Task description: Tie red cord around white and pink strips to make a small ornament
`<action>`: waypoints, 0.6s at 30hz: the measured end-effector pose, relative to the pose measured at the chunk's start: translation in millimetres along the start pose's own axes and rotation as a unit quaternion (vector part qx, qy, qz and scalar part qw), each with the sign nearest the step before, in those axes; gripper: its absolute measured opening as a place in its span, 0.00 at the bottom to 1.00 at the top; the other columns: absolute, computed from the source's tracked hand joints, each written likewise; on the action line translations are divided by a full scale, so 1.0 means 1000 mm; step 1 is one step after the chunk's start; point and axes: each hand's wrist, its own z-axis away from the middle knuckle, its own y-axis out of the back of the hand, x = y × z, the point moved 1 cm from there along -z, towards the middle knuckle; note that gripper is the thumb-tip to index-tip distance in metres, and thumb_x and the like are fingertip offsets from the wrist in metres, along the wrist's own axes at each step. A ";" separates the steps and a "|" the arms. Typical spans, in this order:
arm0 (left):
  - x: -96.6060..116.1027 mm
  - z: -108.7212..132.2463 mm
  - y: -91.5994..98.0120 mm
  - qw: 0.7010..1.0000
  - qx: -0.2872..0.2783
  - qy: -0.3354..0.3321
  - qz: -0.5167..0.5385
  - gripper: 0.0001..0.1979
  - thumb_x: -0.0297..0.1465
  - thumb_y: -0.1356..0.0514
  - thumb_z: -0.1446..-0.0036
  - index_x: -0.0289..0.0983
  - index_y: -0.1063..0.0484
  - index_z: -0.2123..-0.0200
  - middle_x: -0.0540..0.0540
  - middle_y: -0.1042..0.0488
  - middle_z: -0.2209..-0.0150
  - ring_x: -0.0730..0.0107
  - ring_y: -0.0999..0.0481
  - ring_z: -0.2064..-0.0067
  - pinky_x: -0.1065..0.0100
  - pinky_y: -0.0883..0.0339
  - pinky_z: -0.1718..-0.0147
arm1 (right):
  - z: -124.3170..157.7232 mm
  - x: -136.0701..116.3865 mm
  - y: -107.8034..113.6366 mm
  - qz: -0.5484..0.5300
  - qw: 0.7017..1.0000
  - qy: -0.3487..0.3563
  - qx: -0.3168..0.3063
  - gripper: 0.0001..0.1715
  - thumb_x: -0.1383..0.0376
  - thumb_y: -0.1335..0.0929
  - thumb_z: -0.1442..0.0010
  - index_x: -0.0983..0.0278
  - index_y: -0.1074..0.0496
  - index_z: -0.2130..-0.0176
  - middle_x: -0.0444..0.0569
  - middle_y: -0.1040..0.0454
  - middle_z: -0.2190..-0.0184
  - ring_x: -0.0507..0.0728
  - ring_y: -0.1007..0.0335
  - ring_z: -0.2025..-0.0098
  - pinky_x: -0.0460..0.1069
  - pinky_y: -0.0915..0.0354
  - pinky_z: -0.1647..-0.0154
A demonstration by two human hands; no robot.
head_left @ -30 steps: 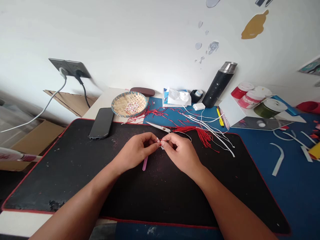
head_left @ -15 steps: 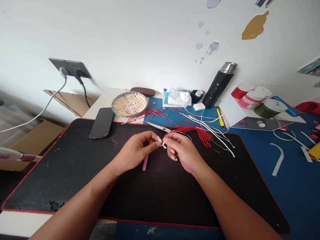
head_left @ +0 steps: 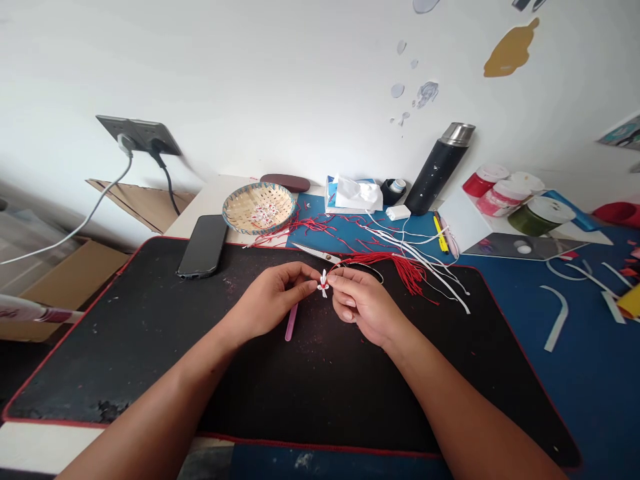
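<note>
Between my two hands is a small white cord flower with a red centre [head_left: 323,285], held above the black mat [head_left: 310,393]. My left hand [head_left: 273,297] pinches its left petal between thumb and forefinger. On the opposite side, my right hand [head_left: 361,300] pinches the right petal, its other fingers curled in. A pink stick [head_left: 291,323] lies on the mat beneath my left hand. Just beyond the hands are scissors [head_left: 320,253], their handles partly covered by a bundle of red cords [head_left: 407,270]. White cords [head_left: 415,250] trail to the right of the bundle.
A woven basket [head_left: 235,220] holds several small red and white pieces. A phone [head_left: 203,247] lies on the mat's far left. Along the wall stand a tissue box [head_left: 353,195] and a black flask [head_left: 440,170]. Paint jars [head_left: 543,217] and paper strips [head_left: 556,317] are at right.
The flower has turned so its petals spread and face the camera. Both hands keep their pinch in nearly the same place, with fingertips slightly farther apart.
</note>
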 end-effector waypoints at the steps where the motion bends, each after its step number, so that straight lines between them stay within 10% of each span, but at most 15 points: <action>1: 0.000 0.000 0.000 1.000 0.001 -0.004 -0.007 0.14 0.42 0.39 0.33 0.39 0.21 0.55 0.50 0.21 0.64 0.66 0.25 0.63 0.68 0.35 0.61 | 0.001 0.000 0.000 -0.003 1.000 -0.005 -0.004 0.19 0.55 0.23 0.46 0.64 0.29 0.67 0.32 0.45 0.84 0.46 0.48 0.84 0.45 0.57 0.81; 9: 0.002 0.000 0.002 0.999 0.023 -0.024 -0.038 0.13 0.42 0.40 0.32 0.39 0.21 0.57 0.49 0.20 0.62 0.63 0.23 0.59 0.67 0.33 0.56 | 0.002 -0.001 0.000 -0.015 1.000 -0.010 -0.017 0.20 0.54 0.22 0.47 0.64 0.29 0.66 0.31 0.47 0.85 0.45 0.51 0.85 0.46 0.59 0.80; 18: 0.000 0.001 -0.004 0.997 -0.037 0.042 0.061 0.26 0.54 0.41 0.34 0.36 0.23 0.61 0.54 0.39 0.77 0.73 0.42 0.75 0.71 0.48 0.77 | 0.001 -0.004 0.002 -0.018 1.000 0.009 0.003 0.18 0.55 0.23 0.46 0.64 0.28 0.66 0.31 0.47 0.85 0.46 0.50 0.85 0.46 0.59 0.80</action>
